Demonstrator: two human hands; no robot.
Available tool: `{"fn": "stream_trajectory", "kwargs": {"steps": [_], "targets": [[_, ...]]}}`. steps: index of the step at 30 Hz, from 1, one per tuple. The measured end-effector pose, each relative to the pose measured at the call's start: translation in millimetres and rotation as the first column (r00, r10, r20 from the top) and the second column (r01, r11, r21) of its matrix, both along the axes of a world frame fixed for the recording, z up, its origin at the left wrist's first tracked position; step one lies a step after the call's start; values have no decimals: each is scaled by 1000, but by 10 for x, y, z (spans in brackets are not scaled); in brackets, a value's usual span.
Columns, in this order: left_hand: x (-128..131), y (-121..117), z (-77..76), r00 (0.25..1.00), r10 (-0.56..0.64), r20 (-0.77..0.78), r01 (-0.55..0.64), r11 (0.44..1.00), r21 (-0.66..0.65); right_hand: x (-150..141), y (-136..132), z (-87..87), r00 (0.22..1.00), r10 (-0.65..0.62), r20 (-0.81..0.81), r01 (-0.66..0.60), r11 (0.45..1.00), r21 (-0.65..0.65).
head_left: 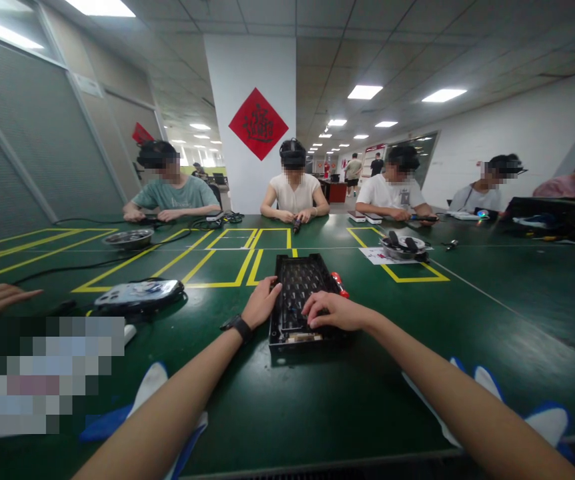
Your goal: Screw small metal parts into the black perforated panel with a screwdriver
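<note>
- Black case (301,273): I saw it top open, set back from the table's near edge, long sides running toward the far edge.
- Inside: rows of small shapes, with a pale strip (303,338) across the near end. I judged handling under way; how much was done or left, I could not tell.
- Left hand (262,301): fingers extended, resting on the case's left side.
- Right hand (335,311): fingers curled over the interior; I could not tell whether they pinched anything.
- Red-handled object (340,285): just beside the right side.
- Green table (267,427): yellow tape (217,285) outlined areas. A metal bowl (127,239) lay toward the far left corner; white-and-blue gloves (546,421) lay along the near edge.
- Room: people in headsets sat along the far edge, before a white pillar (217,100).
</note>
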State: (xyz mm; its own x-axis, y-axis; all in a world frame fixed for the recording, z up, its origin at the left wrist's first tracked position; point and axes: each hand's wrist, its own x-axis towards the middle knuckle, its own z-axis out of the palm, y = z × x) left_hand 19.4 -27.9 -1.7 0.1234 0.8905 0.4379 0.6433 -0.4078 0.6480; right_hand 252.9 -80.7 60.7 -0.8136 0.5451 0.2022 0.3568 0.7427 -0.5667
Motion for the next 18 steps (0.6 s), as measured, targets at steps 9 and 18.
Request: {"fn": "stream_trajectory", "kwargs": {"steps": [9, 18], "targets": [[0, -5, -8, 1000, 5, 6, -5, 1000, -1, -3, -4, 11, 999, 35, -2, -35, 999, -19], [-2, 16, -17, 1000, -4, -1, 4, 1000, -2, -14, -8, 25, 1000, 16, 0, -16, 998, -52]]}}
